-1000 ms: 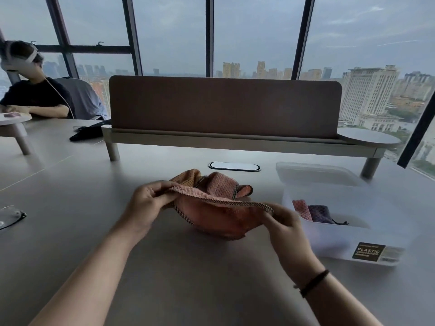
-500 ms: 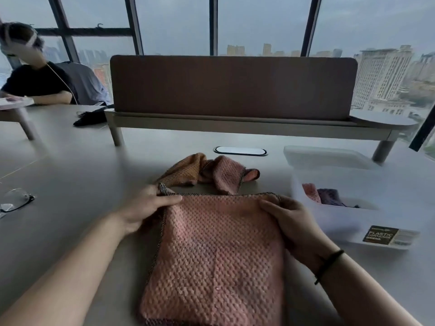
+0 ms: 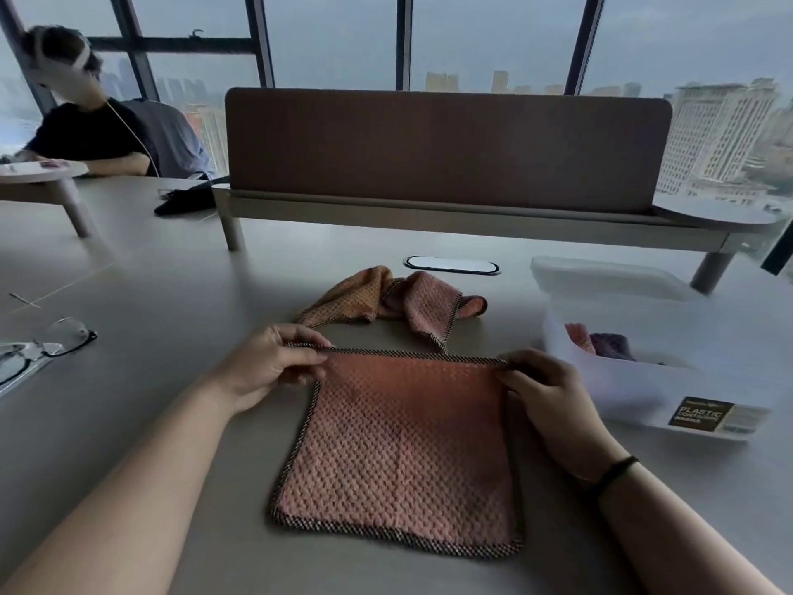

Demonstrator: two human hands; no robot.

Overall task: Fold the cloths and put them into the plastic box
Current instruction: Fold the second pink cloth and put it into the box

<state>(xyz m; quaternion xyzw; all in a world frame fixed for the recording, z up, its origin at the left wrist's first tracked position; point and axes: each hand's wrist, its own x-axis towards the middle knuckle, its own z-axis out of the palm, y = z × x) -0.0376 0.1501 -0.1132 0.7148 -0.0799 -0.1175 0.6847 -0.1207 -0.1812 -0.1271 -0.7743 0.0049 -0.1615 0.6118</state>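
Note:
A pink waffle-weave cloth [image 3: 403, 448] with a dark checked hem lies spread flat on the grey table in front of me. My left hand [image 3: 274, 365] pinches its far left corner and my right hand [image 3: 545, 388] pinches its far right corner. Behind it lie two crumpled cloths, an orange one [image 3: 347, 296] and a pink one [image 3: 429, 304]. The clear plastic box [image 3: 643, 388] stands open at the right with a pink and a purple folded cloth inside.
The box lid [image 3: 609, 279] lies behind the box. Glasses [image 3: 38, 350] rest at the table's left edge. A brown desk divider [image 3: 446, 148] on a raised shelf crosses the back. Another person [image 3: 86, 118] sits at the far left.
The pink cloth, held bunched in the air a second ago, has been laid out flat on the table towards me. Both hands still hold its far corners.

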